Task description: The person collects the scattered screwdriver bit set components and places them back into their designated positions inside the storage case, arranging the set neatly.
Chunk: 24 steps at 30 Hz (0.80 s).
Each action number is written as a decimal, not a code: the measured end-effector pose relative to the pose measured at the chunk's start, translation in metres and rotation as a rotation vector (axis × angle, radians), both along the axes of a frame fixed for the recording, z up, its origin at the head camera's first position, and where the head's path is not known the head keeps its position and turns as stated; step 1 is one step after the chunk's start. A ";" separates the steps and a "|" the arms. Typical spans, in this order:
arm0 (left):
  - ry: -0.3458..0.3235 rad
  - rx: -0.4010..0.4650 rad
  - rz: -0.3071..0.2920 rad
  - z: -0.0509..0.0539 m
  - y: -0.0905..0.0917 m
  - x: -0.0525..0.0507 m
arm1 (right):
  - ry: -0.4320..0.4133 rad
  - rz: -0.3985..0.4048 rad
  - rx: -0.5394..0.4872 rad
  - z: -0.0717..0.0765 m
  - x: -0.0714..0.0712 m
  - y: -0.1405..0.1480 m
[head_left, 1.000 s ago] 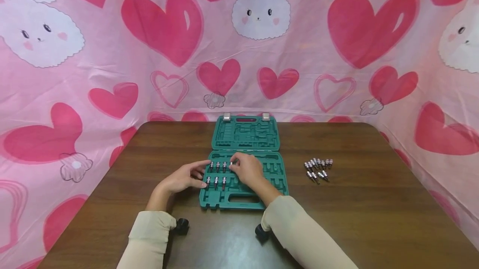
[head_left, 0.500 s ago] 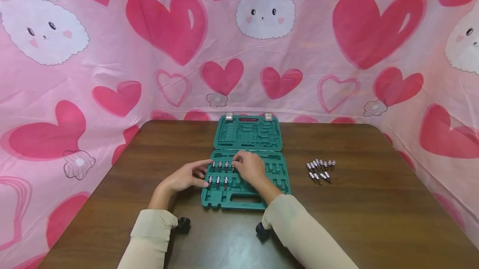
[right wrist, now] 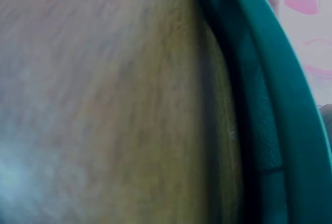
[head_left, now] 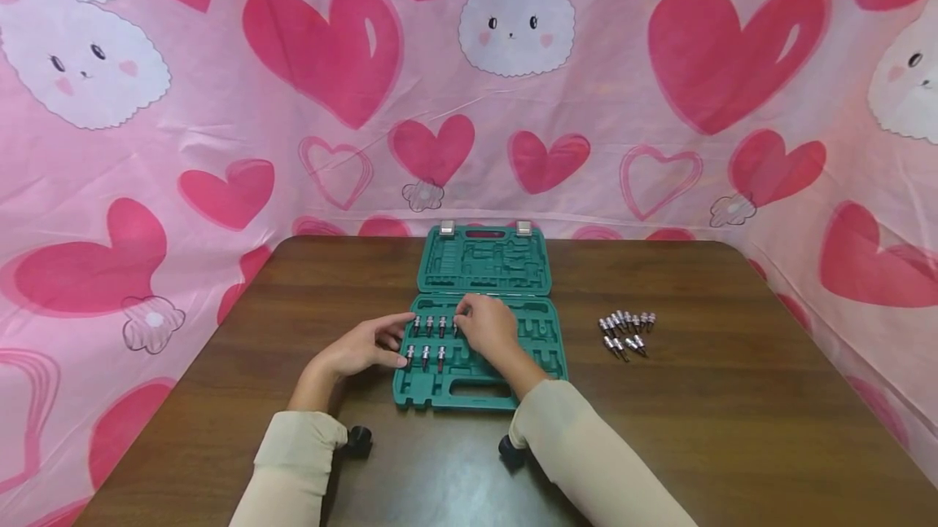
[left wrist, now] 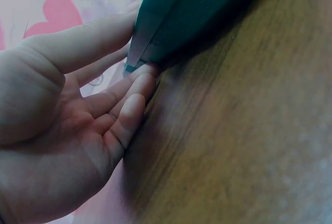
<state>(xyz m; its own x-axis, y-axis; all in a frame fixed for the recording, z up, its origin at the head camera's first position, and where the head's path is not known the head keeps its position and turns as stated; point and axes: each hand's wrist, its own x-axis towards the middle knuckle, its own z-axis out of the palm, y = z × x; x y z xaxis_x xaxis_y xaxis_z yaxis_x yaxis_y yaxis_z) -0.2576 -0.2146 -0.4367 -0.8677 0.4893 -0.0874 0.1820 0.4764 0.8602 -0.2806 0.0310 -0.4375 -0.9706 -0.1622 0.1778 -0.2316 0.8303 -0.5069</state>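
A green tool case (head_left: 479,352) lies unfolded on the table, its lid (head_left: 484,260) towards the back. Several chrome bit sockets (head_left: 429,327) sit in two rows on the left of its lower half. My right hand (head_left: 489,327) pinches another bit socket (head_left: 456,328) at the right end of the upper row; the fingers partly cover it. My left hand (head_left: 361,348) rests at the case's left edge, index finger and thumb spread apart along it. In the left wrist view, the thumb (left wrist: 88,42) touches the rim while other fingers lie by the side wall, near the tabletop.
More bit sockets (head_left: 623,333) lie loose in a cluster on the wooden table (head_left: 696,413), right of the case. A pink cloth (head_left: 506,103) with hearts and rabbits hangs around the table's back and sides. Two metal latches (head_left: 447,228) top the lid.
My right hand has shifted very slightly at the upper row, and the bit socket in its fingers now shows lower, lined up with its neighbours. My left hand stays at the case edge.
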 end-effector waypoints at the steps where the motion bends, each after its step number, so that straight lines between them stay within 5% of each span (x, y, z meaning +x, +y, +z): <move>1: -0.001 -0.002 0.002 0.000 0.000 0.000 | 0.005 -0.002 0.002 -0.001 0.000 0.000; 24: 0.004 0.009 -0.023 0.000 -0.003 0.000 | -0.092 0.177 -0.195 0.003 0.008 0.014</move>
<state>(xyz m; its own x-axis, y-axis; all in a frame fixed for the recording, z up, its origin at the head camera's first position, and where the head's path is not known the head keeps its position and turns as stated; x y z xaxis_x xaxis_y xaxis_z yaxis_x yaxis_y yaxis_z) -0.2580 -0.2178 -0.4371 -0.8567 0.5096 -0.0796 0.1959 0.4642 0.8638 -0.2722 0.0454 -0.4342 -0.9438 -0.3020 0.1344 -0.3097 0.6657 -0.6789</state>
